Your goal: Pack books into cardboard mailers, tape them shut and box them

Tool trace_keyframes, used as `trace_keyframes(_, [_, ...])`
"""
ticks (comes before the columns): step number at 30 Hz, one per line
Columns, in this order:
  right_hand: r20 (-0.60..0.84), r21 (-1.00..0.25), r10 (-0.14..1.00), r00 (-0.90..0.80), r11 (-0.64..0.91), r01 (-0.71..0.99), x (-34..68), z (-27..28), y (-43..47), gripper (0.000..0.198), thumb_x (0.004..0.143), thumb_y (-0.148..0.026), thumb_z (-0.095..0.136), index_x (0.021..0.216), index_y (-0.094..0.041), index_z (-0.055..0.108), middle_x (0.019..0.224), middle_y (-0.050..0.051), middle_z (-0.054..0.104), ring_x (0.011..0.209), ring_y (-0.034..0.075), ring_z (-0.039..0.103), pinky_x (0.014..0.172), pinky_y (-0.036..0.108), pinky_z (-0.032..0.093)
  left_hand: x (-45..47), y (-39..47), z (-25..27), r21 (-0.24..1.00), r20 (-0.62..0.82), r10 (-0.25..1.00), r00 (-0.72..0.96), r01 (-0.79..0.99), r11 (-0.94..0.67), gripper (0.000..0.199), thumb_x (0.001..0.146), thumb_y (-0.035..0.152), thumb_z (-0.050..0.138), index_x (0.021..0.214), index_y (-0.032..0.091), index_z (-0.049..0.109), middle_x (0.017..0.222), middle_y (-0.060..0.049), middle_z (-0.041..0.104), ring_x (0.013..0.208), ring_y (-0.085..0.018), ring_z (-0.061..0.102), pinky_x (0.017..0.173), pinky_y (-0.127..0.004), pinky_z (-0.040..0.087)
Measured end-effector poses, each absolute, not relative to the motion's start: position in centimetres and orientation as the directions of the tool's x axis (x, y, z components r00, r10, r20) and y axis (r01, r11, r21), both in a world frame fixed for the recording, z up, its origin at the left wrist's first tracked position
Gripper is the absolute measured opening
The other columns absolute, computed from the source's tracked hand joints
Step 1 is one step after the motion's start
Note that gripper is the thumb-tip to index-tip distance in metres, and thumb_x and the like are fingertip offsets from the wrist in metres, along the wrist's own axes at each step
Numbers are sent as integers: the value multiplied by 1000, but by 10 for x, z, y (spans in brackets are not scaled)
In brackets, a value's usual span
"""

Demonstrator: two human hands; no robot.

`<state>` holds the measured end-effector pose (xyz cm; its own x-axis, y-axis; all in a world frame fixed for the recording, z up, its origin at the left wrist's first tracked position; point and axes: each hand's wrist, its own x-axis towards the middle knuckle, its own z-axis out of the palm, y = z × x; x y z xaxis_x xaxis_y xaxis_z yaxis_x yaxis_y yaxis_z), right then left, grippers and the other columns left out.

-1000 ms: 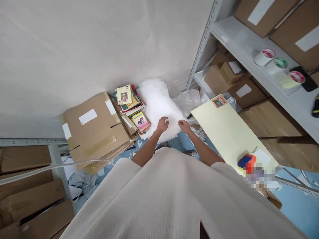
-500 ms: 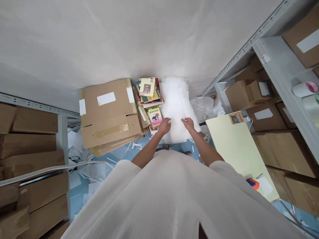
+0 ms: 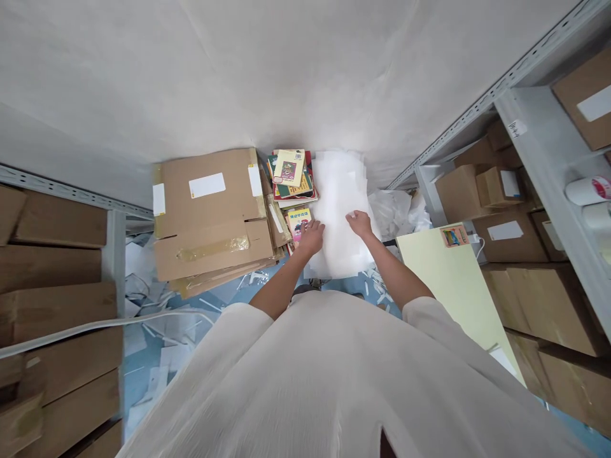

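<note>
My left hand point(image 3: 311, 237) reaches over the right edge of a yellow and pink book point(image 3: 298, 222) with a cartoon cover. Its fingers are stretched out and apart, and they seem to touch the cover. Under and beside my hands lies a pile of thin white sheets point(image 3: 337, 191), which look like packing foam. Above that pile is my right hand point(image 3: 359, 223), fingers curled together in a pinch; whether a sheet is between them is hidden. Behind the cartoon book rises a stack of books point(image 3: 292, 168), with a pale yellow one on top.
Flattened cardboard boxes point(image 3: 210, 216) lie to the left. On the right stands a pale yellow tabletop point(image 3: 449, 280). Shelves of cardboard boxes point(image 3: 62, 312) line both sides. White scraps litter the blue floor point(image 3: 162, 356), and a white cable point(image 3: 95, 327) crosses at the left.
My left hand has moved from the sheets' left edge onto the cartoon book and its fingers have spread. My right hand has shifted slightly up over the sheets.
</note>
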<state>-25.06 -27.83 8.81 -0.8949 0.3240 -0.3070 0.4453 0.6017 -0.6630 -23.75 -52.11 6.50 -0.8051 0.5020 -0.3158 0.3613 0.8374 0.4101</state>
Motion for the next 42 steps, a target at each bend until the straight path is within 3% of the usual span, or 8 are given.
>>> trace_keyframes(7, [-150, -750, 290, -945, 590, 300, -274, 126, -285, 38, 96, -44, 62, 72, -30, 36, 66, -5, 39, 69, 18, 42, 67, 31, 34, -236, -524, 67, 372, -364, 429, -827, 293, 881, 73, 106, 10, 39, 179, 13, 45, 181, -26, 52, 178, -39, 35, 143, -67, 27])
trace_keyframes(11, [-89, -776, 272, -958, 585, 238, -288, 145, -280, 40, 96, -46, 63, 73, -30, 35, 68, -6, 35, 69, 17, 39, 68, 31, 32, -236, -521, 70, 380, -368, 404, -838, 261, 887, 72, 105, 13, 45, 177, 14, 47, 182, -26, 52, 178, -40, 35, 143, -68, 27])
trace_keyframes(17, [-88, -784, 231, -969, 584, 210, -279, 163, -260, 49, 96, -56, 69, 74, -30, 33, 71, -6, 29, 72, 16, 36, 68, 31, 32, -244, -519, 70, 418, -330, 380, -864, 227, 880, 69, 100, 10, 50, 168, 15, 57, 174, -27, 59, 168, -41, 49, 138, -66, 37])
trace_keyframes(23, [-166, -799, 252, -953, 532, 280, -245, 165, -233, 52, 96, -67, 71, 75, -29, 42, 75, -2, 43, 82, 20, 48, 72, 31, 42, -253, -509, 66, 532, -290, 247, -925, 59, 844, 55, 103, 11, 47, 155, 17, 64, 154, -25, 72, 147, -41, 67, 125, -62, 52])
trace_keyframes(27, [-213, -850, 287, -934, 417, 322, -220, 164, -212, 53, 90, -74, 75, 77, -27, 53, 77, 0, 55, 84, 21, 55, 73, 31, 46, -258, -490, 69, 609, -173, 199, -965, 54, 791, 50, 110, 20, 46, 157, 17, 61, 154, -24, 71, 149, -39, 65, 127, -59, 53])
trace_keyframes(33, [-307, -861, 380, -872, 280, 425, -161, 163, -176, 45, 82, -67, 82, 86, -24, 67, 81, 1, 67, 82, 22, 61, 73, 32, 49, -254, -435, 87, 606, -74, 407, -911, 283, 744, 56, 116, 29, 43, 170, 15, 51, 178, -24, 52, 167, -37, 49, 135, -55, 45])
trace_keyframes(37, [-320, -756, 515, -795, 367, 542, -103, 162, -143, 40, 86, -56, 81, 73, -26, 57, 70, -4, 56, 79, 20, 55, 72, 30, 44, -229, -379, 94, 594, -83, 619, -781, 460, 660, 62, 118, 36, 43, 177, 16, 45, 189, -24, 40, 175, -40, 39, 138, -60, 40])
trace_keyframes(42, [-339, -661, 609, -717, 388, 643, -20, 158, -95, 33, 87, -39, 72, 66, -26, 50, 68, -6, 50, 76, 17, 49, 72, 29, 38, -181, -308, 96, 572, -94, 816, -570, 640, 513, 66, 118, 40, 42, 180, 17, 44, 192, -23, 36, 178, -40, 35, 142, -59, 32])
